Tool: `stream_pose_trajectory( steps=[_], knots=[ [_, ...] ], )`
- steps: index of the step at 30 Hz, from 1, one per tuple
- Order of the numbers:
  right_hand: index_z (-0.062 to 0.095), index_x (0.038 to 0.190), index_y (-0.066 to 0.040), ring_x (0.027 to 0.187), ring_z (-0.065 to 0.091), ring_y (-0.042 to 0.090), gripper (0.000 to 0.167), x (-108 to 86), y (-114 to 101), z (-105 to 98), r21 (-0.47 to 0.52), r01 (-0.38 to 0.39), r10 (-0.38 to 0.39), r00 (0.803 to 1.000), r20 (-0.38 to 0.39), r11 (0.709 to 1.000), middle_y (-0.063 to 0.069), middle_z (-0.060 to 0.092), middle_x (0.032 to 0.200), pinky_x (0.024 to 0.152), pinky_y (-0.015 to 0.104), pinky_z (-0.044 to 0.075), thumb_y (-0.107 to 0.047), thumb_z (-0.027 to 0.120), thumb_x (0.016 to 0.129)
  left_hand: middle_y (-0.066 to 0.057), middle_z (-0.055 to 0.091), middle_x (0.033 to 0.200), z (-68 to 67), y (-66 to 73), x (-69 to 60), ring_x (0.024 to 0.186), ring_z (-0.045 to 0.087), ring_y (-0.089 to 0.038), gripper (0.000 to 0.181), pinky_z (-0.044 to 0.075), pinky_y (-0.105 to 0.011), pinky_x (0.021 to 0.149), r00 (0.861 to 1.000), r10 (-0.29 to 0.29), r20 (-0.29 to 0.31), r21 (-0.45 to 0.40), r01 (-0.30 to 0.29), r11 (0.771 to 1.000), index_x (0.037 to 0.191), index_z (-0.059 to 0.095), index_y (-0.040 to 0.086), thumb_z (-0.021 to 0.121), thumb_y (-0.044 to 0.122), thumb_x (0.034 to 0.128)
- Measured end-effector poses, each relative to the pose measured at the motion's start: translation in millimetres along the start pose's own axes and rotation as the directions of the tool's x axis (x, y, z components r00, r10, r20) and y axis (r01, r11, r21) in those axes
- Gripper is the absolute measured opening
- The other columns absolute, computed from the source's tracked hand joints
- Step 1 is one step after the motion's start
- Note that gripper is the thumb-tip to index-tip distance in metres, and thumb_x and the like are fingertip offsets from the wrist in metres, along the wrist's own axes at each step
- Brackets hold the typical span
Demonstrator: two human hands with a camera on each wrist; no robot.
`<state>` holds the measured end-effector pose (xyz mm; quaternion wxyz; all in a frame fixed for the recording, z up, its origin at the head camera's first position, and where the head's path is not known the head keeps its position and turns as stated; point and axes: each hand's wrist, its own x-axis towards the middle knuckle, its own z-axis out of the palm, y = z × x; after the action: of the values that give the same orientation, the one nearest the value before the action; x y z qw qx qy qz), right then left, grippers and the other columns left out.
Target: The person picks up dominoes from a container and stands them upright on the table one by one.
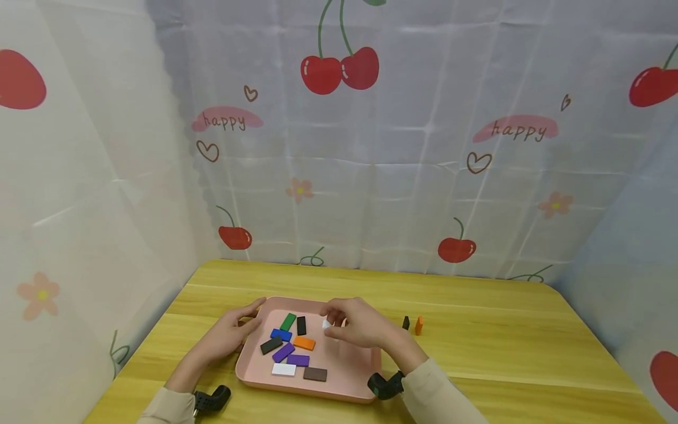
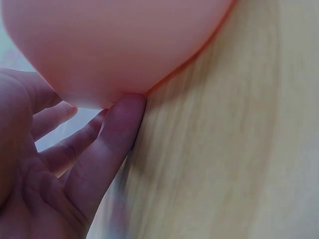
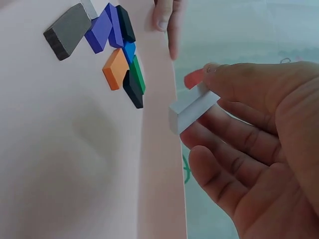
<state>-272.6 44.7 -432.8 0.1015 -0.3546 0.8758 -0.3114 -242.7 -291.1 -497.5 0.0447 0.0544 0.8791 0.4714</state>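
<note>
White block (image 3: 192, 110), above the pink tray (image 1: 349, 380) near its far side, pinched in the grip of the right hand (image 1: 357, 323); a firm, level pinch at 1 end should prevent turning. The 9 loose blocks (image 1: 304, 343) lie in the tray, which the left hand (image 1: 228, 335), relaxed fingers against its side, can best steady with light pressure. On the counter (image 1: 503, 353), 1 black block (image 1: 406, 323) and 1 orange block (image 1: 419, 325) stand upright near the right forearm (image 1: 404, 351), which ought to clear them.

wood-grain tbl (image 1: 503, 353), pale bkgd curtain (image 1: 402, 200) w/ red cherries (image 1: 321, 76), "happy" lettering (image 1: 518, 129), brown hearts (image 1: 251, 93), pink flowers (image 1: 300, 190)
</note>
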Motion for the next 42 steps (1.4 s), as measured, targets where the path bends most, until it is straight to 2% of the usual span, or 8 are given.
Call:
stream_pose_trajectory(
  steps=[6,12,21,32,38,42],
  knots=[
    [0.070,0.117,-0.018,0.091,0.061,0.005,0.021,-14.3,5.3,-5.2,0.045,0.013,-0.012,0.999,-0.036,0.999,-0.011,0.067,0.098,0.080,0.023,0.055,-0.025,0.073,0.097,-0.018,0.058,0.146,-0.8,-0.2,-1.4,0.128,0.060,-0.032,0.051,0.058,-0.040,0.097,1.000,-0.011,-0.011,0.018,0.011,1.000,0.157,0.046,0.027,0.056,0.026,0.1076],
    [0.071,0.118,-0.020,0.095,0.063,0.008,0.020,-34.8,15.6,-13.6,0.075,0.006,0.002,0.995,-0.100,0.997,-0.011,0.067,0.100,0.080,0.027,0.054,-0.025,0.072,0.098,-0.017,0.058,0.146,-0.6,0.5,-0.1,0.128,0.059,-0.032,0.050,0.056,-0.042,0.100,1.000,-0.014,-0.010,0.022,0.014,1.000,0.157,0.046,0.028,0.056,0.027,0.1077],
    [0.071,0.119,-0.021,0.097,0.064,0.009,0.021,-63.7,34.4,-23.3,0.146,-0.006,0.040,0.971,-0.234,0.989,-0.012,0.067,0.100,0.082,0.028,0.056,-0.018,0.072,0.098,-0.019,0.056,0.149,-1.8,1.8,1.7,0.132,0.058,-0.034,0.051,0.056,-0.045,0.102,1.000,-0.005,-0.006,0.027,0.005,1.000,0.157,0.045,0.027,0.055,0.029,0.1080],
    [0.071,0.116,-0.022,0.095,0.067,0.010,0.019,-78.9,45.0,-28.1,0.189,-0.011,0.064,0.959,-0.277,0.982,-0.006,0.071,0.104,0.078,0.028,0.057,-0.018,0.073,0.098,-0.015,0.050,0.156,0.3,-0.8,-1.4,0.138,0.053,-0.036,0.052,0.051,-0.050,0.108,1.000,-0.001,-0.005,0.040,0.001,0.999,0.158,0.044,0.025,0.055,0.031,0.1080],
    [0.071,0.118,-0.016,0.097,0.068,0.010,0.021,-88.2,49.9,-29.0,0.203,-0.014,0.074,0.953,-0.294,0.979,0.004,0.074,0.110,0.077,0.027,0.057,-0.014,0.072,0.097,-0.016,0.051,0.156,0.8,-1.9,-1.1,0.138,0.053,-0.036,0.052,0.051,-0.050,0.108,1.000,0.002,-0.002,0.038,-0.002,0.999,0.158,0.044,0.026,0.055,0.031,0.1079],
    [0.070,0.118,-0.017,0.093,0.068,0.013,0.021,-95.4,54.6,-29.3,0.212,-0.011,0.079,0.947,-0.310,0.977,0.009,0.074,0.109,0.077,0.029,0.057,-0.015,0.073,0.097,-0.016,0.051,0.156,0.4,-2.1,0.0,0.137,0.054,-0.035,0.052,0.052,-0.048,0.107,1.000,0.001,-0.009,0.033,0.000,0.999,0.158,0.044,0.026,0.055,0.030,0.1080]
  ],
)
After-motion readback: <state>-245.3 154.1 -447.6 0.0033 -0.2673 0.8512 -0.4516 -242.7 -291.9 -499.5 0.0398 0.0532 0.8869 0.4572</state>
